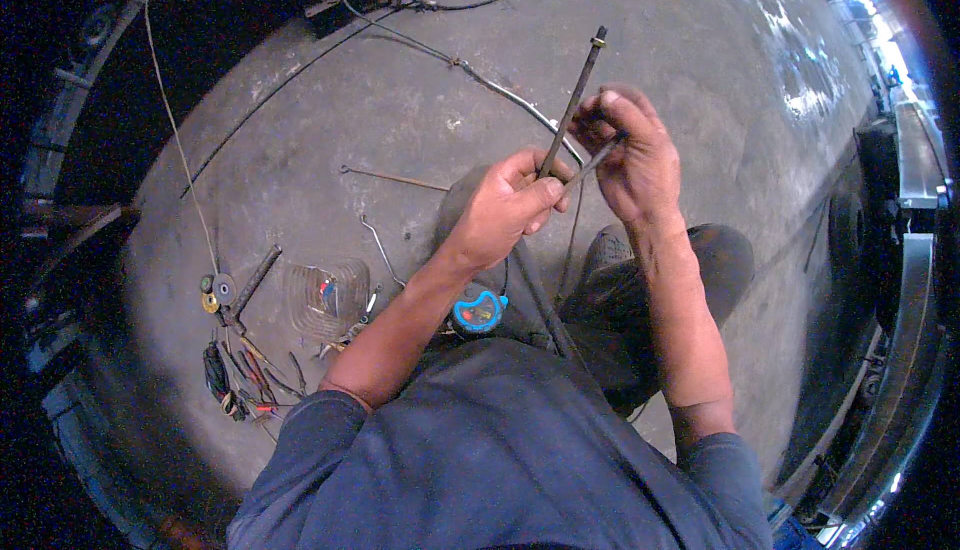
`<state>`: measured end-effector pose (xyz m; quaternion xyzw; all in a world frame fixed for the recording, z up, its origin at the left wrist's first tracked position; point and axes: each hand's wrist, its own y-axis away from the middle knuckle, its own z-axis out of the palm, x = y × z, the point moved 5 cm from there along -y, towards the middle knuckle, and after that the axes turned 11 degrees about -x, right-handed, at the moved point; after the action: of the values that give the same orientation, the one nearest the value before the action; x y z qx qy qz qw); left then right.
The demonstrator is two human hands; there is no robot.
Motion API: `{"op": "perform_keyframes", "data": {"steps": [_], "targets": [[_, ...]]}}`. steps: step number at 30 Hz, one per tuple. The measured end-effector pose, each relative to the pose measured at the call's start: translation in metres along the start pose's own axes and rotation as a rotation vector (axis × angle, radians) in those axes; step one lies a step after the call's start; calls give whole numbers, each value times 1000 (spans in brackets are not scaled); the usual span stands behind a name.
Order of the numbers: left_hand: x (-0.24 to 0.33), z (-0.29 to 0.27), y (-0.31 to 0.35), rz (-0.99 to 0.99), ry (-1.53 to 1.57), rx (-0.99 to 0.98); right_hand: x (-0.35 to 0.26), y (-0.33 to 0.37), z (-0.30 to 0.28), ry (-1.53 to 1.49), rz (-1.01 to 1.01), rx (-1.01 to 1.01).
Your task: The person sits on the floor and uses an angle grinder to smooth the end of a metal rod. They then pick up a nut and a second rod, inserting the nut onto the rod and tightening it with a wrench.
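Observation:
My left hand (512,200) is closed round a dark slim rod (575,95) that slants up and away. A small brass-coloured nut (598,43) sits near the rod's far tip. My right hand (645,155) is raised just to the right, its fingers bent in. A second dark slim rod (594,164) runs between the two hands, with its upper end at the right fingers and its lower end by the left thumb. Whether the two rods join inside the left hand is hidden. Below the left wrist is a blue-rimmed round object (478,312).
Pliers and other hand tools (255,380) lie at the left, beside a clear ribbed dish (325,298) with small parts. A long cable with a shiny metal section (515,100) crosses the concrete floor (300,110) ahead. A thin metal rod (395,179) lies nearer. My bent leg (620,300) is below.

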<state>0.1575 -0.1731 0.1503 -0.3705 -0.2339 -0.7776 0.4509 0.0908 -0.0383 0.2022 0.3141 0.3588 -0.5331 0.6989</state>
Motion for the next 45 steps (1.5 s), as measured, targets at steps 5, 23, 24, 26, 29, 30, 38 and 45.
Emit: {"op": "perform_keyframes", "data": {"steps": [5,23,24,26,29,30,38,45], "targets": [[7,-16,23,-83,-31,124,-44,0,-12,390,-128,56],[75,-13,46,69,94,100,-47,18,18,583,-30,-290],[76,-12,47,64,94,99,-47,18,18,581,-31,-292],[80,-11,47,53,95,98,-49,18,18,612,-53,-302],[83,-10,47,62,93,79,-50,18,18,641,-84,-320],[84,-9,48,59,89,84,-51,19,18,648,-94,-327],[96,1,51,26,153,74,-56,21,20,668,-115,-350],[96,3,49,-53,231,112,-58,22,20,687,-157,-336]]}}
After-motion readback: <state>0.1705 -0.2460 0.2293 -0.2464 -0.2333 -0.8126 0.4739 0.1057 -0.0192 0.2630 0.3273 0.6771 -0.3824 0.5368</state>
